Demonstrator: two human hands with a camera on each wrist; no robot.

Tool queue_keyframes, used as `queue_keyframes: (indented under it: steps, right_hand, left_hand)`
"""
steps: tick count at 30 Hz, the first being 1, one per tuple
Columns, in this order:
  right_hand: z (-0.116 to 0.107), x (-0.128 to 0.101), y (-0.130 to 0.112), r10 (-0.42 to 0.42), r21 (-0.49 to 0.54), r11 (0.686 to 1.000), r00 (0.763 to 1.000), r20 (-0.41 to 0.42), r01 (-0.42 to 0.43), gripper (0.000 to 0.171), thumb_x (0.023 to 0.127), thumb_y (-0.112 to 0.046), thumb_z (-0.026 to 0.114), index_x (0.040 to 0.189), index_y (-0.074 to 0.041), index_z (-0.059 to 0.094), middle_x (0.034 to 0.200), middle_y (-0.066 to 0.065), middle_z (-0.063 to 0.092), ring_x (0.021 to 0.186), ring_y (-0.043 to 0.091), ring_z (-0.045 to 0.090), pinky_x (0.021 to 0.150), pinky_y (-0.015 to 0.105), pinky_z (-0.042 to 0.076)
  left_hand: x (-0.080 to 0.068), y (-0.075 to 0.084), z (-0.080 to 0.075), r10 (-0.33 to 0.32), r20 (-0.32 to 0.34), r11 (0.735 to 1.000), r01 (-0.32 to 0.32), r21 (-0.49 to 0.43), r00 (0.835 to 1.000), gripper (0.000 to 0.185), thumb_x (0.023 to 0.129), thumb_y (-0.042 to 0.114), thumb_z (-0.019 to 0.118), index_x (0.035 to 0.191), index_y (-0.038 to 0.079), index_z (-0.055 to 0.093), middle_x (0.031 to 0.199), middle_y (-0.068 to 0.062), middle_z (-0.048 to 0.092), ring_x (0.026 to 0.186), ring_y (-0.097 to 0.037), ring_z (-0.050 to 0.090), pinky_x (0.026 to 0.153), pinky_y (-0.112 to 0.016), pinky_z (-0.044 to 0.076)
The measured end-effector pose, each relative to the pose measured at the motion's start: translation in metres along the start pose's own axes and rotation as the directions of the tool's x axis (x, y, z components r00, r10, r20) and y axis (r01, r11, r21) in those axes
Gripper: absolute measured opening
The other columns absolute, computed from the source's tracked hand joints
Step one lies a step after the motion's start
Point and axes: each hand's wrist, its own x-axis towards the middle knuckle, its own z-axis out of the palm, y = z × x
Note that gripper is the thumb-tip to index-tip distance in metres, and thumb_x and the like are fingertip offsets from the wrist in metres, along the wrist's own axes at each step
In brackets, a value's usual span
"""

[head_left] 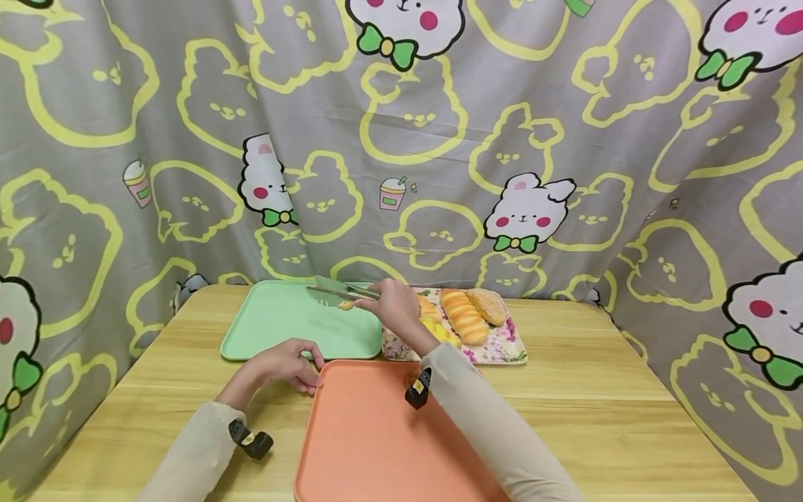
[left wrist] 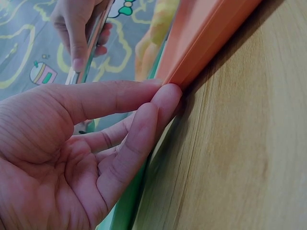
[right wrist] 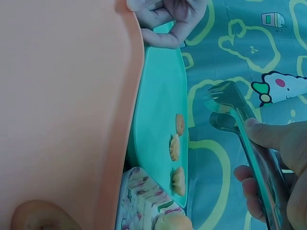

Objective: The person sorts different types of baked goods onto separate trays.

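Observation:
My left hand [head_left: 285, 366] pinches the far left corner of the orange tray [head_left: 370, 439] between thumb and fingertips. Metal serving tongs [right wrist: 245, 143], with a forked tip and a rounded one, are gripped in my right hand [head_left: 399, 310]. They hover over the green tray [head_left: 270, 324], tips apart and nothing visible between them. Small pastries [right wrist: 174, 147] lie on that tray in the right wrist view; the head view shows one small pastry [head_left: 346, 305] below the tongs. A round brown bread [right wrist: 43, 216] lies on the orange tray, mostly behind my right wrist in the head view.
Right of the green tray stands a floral tray [head_left: 505, 348] with a long striped bread [head_left: 464, 317], a seeded bread [head_left: 488, 307] and a yellow piece [head_left: 442, 330]. The wooden table [head_left: 596, 390] extends to the right. A patterned curtain [head_left: 426, 181] hangs behind it.

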Motion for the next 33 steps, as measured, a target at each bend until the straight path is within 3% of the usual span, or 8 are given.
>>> queue_keyframes:
  steps: [3,12,21,28,33]
  right_hand:
    - [0.000,0.000,0.001,0.012,-0.001,1.000,1.000,0.016,-0.012,0.046,0.087,-0.050,0.077,0.121,-0.020,0.076,0.067,0.001,0.072,0.038,0.007,0.015,0.039,0.022,0.014]
    - [-0.001,-0.001,0.006,-0.012,-0.015,1.000,1.000,0.012,0.012,0.044,0.087,-0.050,0.077,0.121,-0.022,0.076,0.068,0.001,0.072,0.039,0.006,0.016,0.040,0.022,0.014]
    - [-0.008,-0.010,0.014,-0.089,0.016,0.996,0.995,0.046,0.089,0.038,0.089,-0.048,0.076,0.116,-0.021,0.079,0.045,-0.006,0.036,0.043,0.006,0.015,0.043,0.022,0.013]
    - [-0.018,-0.018,0.020,-0.145,-0.016,0.989,0.989,0.038,0.146,0.040,0.093,-0.051,0.071,0.119,-0.021,0.077,0.054,-0.005,0.059,0.040,0.005,0.026,0.042,0.021,0.015]
    - [-0.028,-0.026,0.029,-0.169,-0.024,0.985,0.985,0.030,0.170,0.044,0.093,-0.051,0.069,0.124,-0.021,0.074,0.058,0.001,0.064,0.039,0.006,0.024,0.041,0.022,0.015]
  left_hand:
    - [0.000,0.000,0.001,-0.004,-0.001,1.000,0.004,0.000,1.000,0.024,0.086,0.001,0.075,0.103,-0.003,0.059,0.072,-0.007,0.072,0.067,-0.015,0.071,0.064,-0.027,0.060]
    - [0.002,0.000,0.001,0.000,0.009,1.000,0.000,-0.006,1.000,0.024,0.086,0.001,0.075,0.104,-0.003,0.059,0.072,-0.007,0.073,0.068,-0.015,0.071,0.064,-0.027,0.060]
    - [0.003,-0.003,0.000,0.010,0.016,1.000,-0.010,-0.013,1.000,0.024,0.086,0.001,0.075,0.103,-0.003,0.059,0.072,-0.007,0.073,0.068,-0.016,0.072,0.063,-0.027,0.060]
    - [0.003,-0.005,-0.001,0.020,0.023,1.000,-0.019,-0.015,1.000,0.024,0.086,0.002,0.075,0.104,-0.003,0.059,0.073,-0.007,0.073,0.069,-0.017,0.072,0.064,-0.027,0.060]
    - [0.003,-0.005,-0.002,0.025,0.028,1.000,-0.025,-0.014,0.999,0.024,0.087,0.003,0.075,0.104,-0.003,0.059,0.074,-0.007,0.073,0.069,-0.016,0.072,0.065,-0.028,0.061]
